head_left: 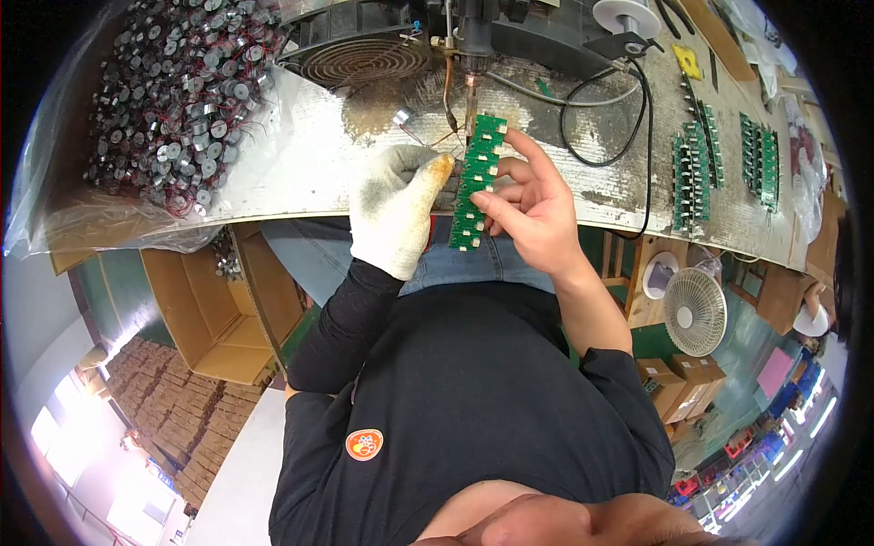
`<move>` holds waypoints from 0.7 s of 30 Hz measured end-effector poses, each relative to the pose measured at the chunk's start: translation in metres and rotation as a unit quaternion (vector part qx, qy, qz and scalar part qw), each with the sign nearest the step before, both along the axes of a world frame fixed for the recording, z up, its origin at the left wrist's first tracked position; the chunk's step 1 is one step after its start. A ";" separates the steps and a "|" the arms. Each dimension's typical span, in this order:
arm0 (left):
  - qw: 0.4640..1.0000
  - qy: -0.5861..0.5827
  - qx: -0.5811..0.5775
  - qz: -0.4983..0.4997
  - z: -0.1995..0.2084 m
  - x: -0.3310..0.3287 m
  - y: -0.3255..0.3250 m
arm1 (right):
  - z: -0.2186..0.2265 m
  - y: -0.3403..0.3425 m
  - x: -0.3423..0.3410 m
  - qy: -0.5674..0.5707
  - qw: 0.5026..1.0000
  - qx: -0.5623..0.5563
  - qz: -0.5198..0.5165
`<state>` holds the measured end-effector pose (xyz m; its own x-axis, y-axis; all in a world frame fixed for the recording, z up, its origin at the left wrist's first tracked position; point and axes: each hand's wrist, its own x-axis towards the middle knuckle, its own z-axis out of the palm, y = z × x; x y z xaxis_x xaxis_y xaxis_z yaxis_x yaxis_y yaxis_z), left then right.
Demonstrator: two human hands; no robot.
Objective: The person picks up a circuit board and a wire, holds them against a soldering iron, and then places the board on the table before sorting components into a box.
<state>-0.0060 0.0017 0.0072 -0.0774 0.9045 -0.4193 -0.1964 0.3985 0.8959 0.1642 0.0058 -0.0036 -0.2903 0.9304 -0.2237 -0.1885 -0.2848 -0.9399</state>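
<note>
My right hand (533,209), bare, grips a long green circuit board strip (475,196) by its edge, thumb on its face. The strip carries several small white connectors and stands nearly upright in view. My left hand (396,205), in a white glove with a stained thumb tip, pinches thin wires (443,139) just left of the board's upper half. Those wires seem to lead to a small round silver motor (402,116) lying on the bench. Right above the board's top end hangs the copper-coloured tip of a soldering fixture (472,96); whether they touch I cannot tell.
A large heap of small silver motors with red wires (182,100) lies on plastic at the left. Behind the fixture sits a round grille (364,62). A black cable (648,136) loops at right, before more green board strips (692,177). A solder spool (626,16) stands far right.
</note>
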 end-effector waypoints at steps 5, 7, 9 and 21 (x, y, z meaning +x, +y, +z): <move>1.000 0.012 0.008 0.000 -0.001 -0.001 0.001 | -0.002 0.001 -0.001 -0.002 1.000 0.003 -0.002; 0.999 0.040 0.020 -0.002 -0.001 -0.002 0.002 | -0.001 0.001 -0.001 -0.002 1.000 0.003 -0.001; 0.999 0.036 0.018 -0.001 0.004 0.000 0.003 | -0.001 0.001 -0.001 -0.003 1.000 0.008 0.000; 0.999 0.052 0.008 0.001 0.001 0.000 0.001 | -0.003 0.000 -0.001 -0.004 1.000 0.005 0.000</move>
